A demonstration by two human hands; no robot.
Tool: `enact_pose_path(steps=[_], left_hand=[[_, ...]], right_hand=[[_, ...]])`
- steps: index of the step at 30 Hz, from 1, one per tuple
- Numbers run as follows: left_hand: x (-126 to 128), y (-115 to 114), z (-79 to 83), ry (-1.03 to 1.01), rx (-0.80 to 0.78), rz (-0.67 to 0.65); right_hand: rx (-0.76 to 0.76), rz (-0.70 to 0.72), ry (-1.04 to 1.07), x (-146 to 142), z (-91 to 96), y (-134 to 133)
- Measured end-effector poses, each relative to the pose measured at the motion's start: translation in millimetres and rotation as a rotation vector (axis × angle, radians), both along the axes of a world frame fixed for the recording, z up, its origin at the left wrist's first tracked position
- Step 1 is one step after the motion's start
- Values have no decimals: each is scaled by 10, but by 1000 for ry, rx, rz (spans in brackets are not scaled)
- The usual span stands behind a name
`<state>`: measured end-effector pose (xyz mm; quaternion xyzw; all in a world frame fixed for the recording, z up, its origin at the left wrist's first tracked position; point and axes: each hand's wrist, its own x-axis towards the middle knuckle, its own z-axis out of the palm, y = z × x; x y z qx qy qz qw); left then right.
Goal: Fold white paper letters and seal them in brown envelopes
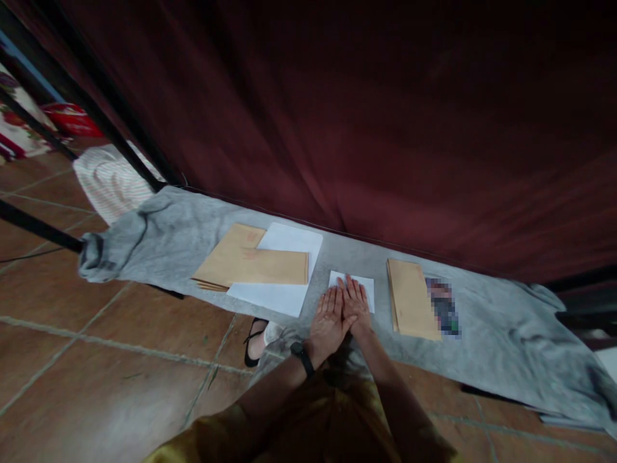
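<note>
Both of my hands lie flat, side by side, on a small white folded-looking sheet of paper (365, 285). My left hand (328, 321), with a dark watch on its wrist, presses on the sheet's left part with the fingers stretched out. My right hand (355, 303) rests on the sheet's right part, its fingers extended too, and its thumb overlaps the left hand. To the left, larger white paper (270, 297) lies under a brown envelope (274, 266), beside a stack of brown envelopes (226, 254). Another stack of brown envelopes (409, 299) sits to the right.
A grey cloth (178, 218) covers the long narrow surface. A pixelated item (443, 307) lies beside the right stack. Dark red fabric (337, 128) hangs behind, with black metal bars (106, 116) at left. A striped cloth (116, 180) hangs nearby above the tiled floor (120, 360).
</note>
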<state>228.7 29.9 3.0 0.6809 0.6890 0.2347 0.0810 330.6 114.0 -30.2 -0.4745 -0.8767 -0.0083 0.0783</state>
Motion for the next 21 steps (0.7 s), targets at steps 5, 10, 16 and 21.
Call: enact_pose_path(steps=[5, 10, 16, 21], left_hand=[[-96, -64, -19, 103, 26, -55], [-130, -84, -31, 98, 25, -89], [-107, -88, -69, 116, 23, -67], [-74, -5, -40, 151, -4, -39]], right_hand=[[-21, -19, 22, -31, -2, -1], [9, -3, 28, 111, 36, -33], [41, -25, -12, 375, 72, -91], [55, -46, 29, 387, 45, -120]])
